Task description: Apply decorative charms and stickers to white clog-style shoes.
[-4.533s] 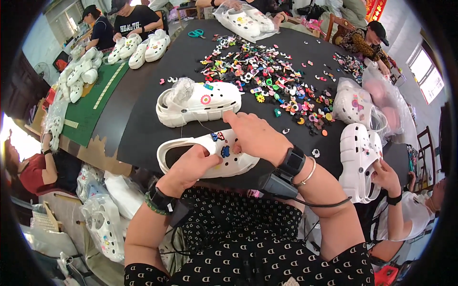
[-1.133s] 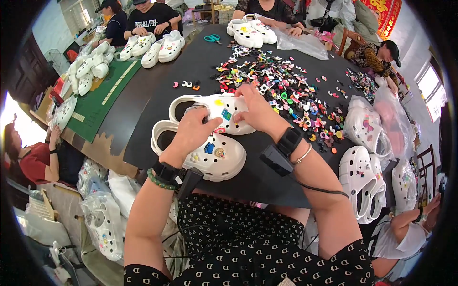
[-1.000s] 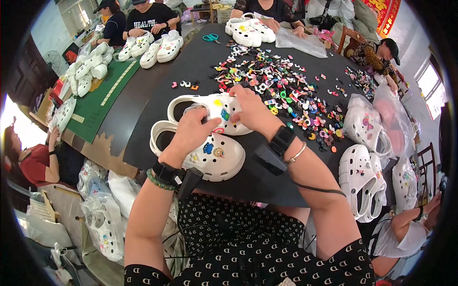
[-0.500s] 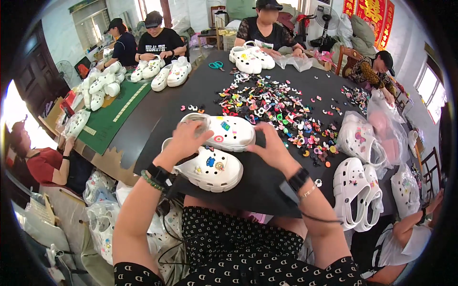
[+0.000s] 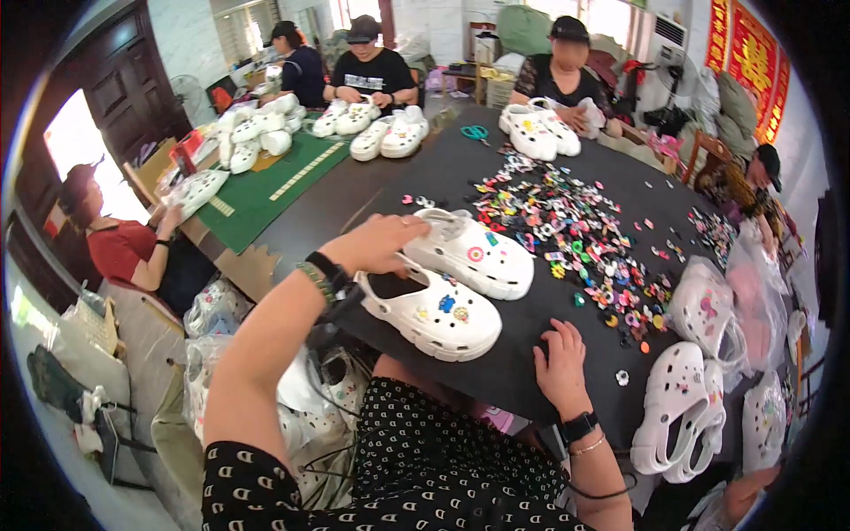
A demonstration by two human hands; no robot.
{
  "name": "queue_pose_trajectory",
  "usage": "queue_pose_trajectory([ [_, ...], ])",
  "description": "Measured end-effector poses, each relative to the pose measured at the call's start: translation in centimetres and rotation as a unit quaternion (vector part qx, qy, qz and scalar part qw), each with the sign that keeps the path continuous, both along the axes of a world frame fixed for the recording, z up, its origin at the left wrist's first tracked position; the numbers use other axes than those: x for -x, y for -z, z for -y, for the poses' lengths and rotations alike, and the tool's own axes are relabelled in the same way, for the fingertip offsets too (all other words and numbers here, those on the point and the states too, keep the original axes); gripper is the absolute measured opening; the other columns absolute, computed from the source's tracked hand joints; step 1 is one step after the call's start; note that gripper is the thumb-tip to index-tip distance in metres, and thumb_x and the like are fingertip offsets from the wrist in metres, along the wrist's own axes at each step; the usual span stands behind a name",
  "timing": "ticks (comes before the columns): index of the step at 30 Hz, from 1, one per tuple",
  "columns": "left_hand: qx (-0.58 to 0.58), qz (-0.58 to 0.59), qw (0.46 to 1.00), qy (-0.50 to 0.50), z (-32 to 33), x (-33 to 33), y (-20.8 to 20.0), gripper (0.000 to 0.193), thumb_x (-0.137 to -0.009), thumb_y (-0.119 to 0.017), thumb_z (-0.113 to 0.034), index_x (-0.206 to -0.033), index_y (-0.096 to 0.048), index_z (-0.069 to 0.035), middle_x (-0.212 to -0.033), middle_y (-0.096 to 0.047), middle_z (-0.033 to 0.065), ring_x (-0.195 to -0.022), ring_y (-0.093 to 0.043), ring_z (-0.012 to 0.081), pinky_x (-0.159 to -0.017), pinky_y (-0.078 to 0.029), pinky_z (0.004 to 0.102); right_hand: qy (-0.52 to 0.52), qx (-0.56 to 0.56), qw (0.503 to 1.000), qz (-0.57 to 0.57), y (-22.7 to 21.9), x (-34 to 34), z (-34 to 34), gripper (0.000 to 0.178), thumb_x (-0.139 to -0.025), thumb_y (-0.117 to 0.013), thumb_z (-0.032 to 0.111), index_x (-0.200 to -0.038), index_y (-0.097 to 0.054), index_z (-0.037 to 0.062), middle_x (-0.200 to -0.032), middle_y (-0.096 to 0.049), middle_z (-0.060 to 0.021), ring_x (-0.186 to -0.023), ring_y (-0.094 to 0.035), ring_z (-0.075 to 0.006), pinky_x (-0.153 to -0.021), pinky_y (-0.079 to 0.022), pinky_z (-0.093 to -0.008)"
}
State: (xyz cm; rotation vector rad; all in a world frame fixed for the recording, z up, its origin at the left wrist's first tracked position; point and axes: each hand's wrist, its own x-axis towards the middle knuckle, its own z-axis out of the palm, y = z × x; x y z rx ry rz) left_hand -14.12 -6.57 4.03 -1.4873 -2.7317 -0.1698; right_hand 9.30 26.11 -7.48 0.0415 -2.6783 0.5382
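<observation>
Two white clogs stand side by side before me on the black table, toes pointing right and toward me. The farther clog has a pink round charm and a blue-green one. On the nearer clog are a blue charm, a gold-brown one and a few smaller ones. My left hand grips the farther clog at its heel, the fingertips over the heel rim and the thumb low between the two shoes. My right hand rests at the table's near edge, fingers spread and holding nothing, right of the nearer clog's toe.
A heap of colourful shoe charms spreads beyond the clogs. White clogs stand at the right edge near bagged ones. Teal scissors lie farther back. Several people work around the table, more clogs on a green mat.
My right hand has let go of the farther clog's toe and moved down to the table's near edge. My left hand stays at its heel. The whole view has swung left.
</observation>
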Motion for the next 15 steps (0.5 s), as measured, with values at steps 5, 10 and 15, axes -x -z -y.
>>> queue_pose_trajectory([
  [5,-0.074,0.089,0.993,0.003,-0.1,1.4,1.3,0.052,-0.080,-0.075,-0.027,-0.123,-0.055,-0.005,-0.121,-0.060,0.0175,-0.106,-0.060,0.0373,-0.090,-0.048,0.0430,0.001,0.012,1.000,0.016,-0.4,-0.3,-0.1,0.025,-0.088,-0.065,0.010,-0.109,-0.056,0.0018,-0.135,-0.051,-0.0179,-0.132,-0.040,-0.0393,-0.108,-0.034,-0.0515],
  [10,-0.071,0.037,0.995,-0.060,1.2,-1.7,1.2,0.027,-0.083,-0.071,-0.024,-0.104,-0.065,-0.008,-0.096,-0.066,0.0159,-0.095,-0.062,0.0378,-0.081,-0.049,0.0459,-0.012,0.018,1.000,0.019,-0.1,-0.2,-0.2,0.025,-0.089,-0.064,0.009,-0.111,-0.055,0.0019,-0.136,-0.050,-0.0191,-0.133,-0.040,-0.0410,-0.108,-0.033,-0.0521],
  [15,-0.114,-0.019,0.958,-0.263,6.9,-0.9,1.2,0.033,-0.079,-0.075,-0.031,-0.103,-0.068,-0.009,-0.101,-0.069,0.0167,-0.100,-0.063,0.0374,-0.085,-0.050,0.0463,-0.001,0.013,1.000,0.028,-0.4,-0.3,0.2,0.026,-0.087,-0.064,0.008,-0.110,-0.054,0.0033,-0.136,-0.049,-0.0186,-0.133,-0.039,-0.0403,-0.110,-0.031,-0.0516],
])
